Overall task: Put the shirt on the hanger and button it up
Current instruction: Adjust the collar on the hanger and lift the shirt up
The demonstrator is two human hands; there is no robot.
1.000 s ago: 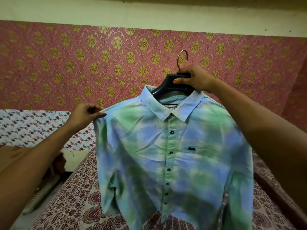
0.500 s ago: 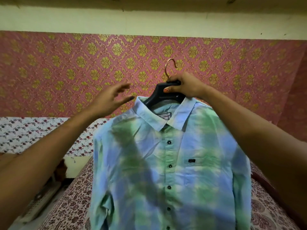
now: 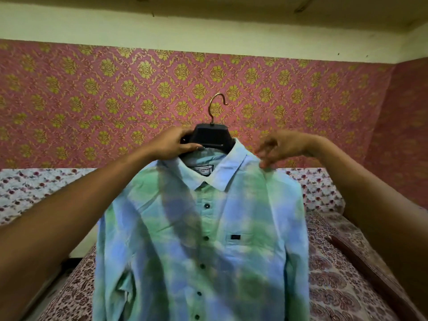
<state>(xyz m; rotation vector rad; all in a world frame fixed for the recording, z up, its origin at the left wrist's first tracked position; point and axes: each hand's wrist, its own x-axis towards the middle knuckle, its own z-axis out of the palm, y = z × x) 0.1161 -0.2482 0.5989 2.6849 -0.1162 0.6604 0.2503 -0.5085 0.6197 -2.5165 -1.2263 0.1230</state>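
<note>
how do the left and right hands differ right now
The left hand grips the hanger at its neck; the right hand pinches the shirt at its shoulder. The left looks sharp, the right blurred. Both are raised at collar height.

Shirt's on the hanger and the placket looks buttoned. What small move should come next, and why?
Probably the right hand should tug the shoulder fabric it seems to pinch outward, seating the shirt squarely. The left hand grips the hanger by its neck, steadying it, and that shoulder peaks up beside the collar.
</note>
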